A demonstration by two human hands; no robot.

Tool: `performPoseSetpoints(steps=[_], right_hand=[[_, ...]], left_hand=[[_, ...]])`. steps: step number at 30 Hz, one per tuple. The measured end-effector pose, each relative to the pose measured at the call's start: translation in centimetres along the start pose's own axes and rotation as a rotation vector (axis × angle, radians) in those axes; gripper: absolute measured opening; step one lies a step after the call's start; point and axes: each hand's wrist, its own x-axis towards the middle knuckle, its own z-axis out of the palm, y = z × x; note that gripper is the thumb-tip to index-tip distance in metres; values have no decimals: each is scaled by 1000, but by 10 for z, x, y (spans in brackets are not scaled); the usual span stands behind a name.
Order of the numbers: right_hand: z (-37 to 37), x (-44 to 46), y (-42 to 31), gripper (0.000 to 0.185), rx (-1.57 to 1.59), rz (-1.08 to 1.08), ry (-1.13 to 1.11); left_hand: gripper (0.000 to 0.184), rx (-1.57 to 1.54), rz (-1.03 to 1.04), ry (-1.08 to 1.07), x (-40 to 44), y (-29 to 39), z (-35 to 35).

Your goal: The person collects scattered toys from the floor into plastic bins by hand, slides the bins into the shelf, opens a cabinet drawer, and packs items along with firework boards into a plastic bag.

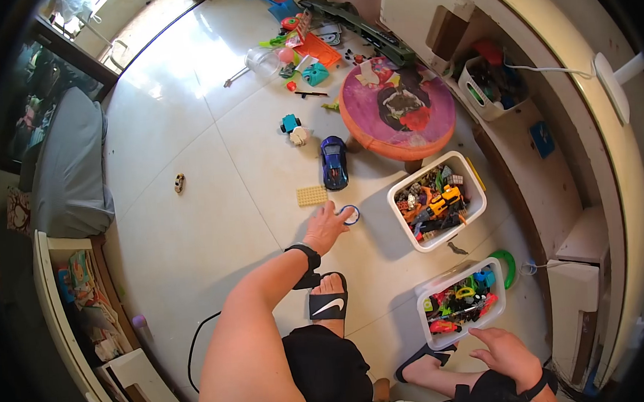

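The left grip (326,226) has its fingers and thumb closed in around the edge of a blue-rimmed round piece (351,215); whether it is lifted off the floor, I can't tell. That piece is just on the person's side of the blue toy car (334,163). The right grip (510,352) looks loose and unladen, well to the car's right and nearer the person, beside the nearer tub (422,313). From here I'd call it partway: that tub and the farther tub (404,222), both right of the car, are well filled. Loose on the floor are the car itself, a tan studded plate (311,196) just to its near left, a teal toy (290,123) beyond it, and a jumble around an orange tray (318,50) farther off.
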Motion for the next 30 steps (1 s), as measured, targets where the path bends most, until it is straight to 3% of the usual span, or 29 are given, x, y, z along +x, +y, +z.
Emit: performPoseSetpoints(steps=[2,6,8,9,11,15,17,19,22,24,26,28,30], right_hand=[[2,0,2,50,-3,-10,8],[4,-3,4,50,-6,-25,29],[4,-2,5,49,-4,-44,37],[5,-4,6,49,0,-55,41],[9,-7,6,49,-5,-31,41],[8,-8,5,47,-9,-32,63],[8,-7,3,47,-30,-64,72],[6,-6,-1,47,-36,-66,57],[1,0,-6,47,-48,-63,25],[0,1,-8,47,-47,-51,7],[-2,3,-8,48,-46,-30,16],[-6,4,-9,49,-28,-13,16],[-7,6,-9,49,-1,8,16]], left_hand=[[37,-179,133,-207,3,-11,16],[44,-174,142,-208,3,-16,33],[45,-293,-46,-272,4,-13,37],[45,-298,-39,-281,4,-10,27],[42,-424,-168,-250,1,-5,6],[40,-517,-134,-82,12,5,-17],[38,-671,-115,120,26,26,-52],[38,-710,-16,239,43,52,-73],[36,-902,134,198,64,101,-91],[39,-759,293,141,72,121,-95],[43,-778,323,97,79,128,-101],[34,-822,285,73,89,119,-101],[27,-666,202,321,105,89,-94]])
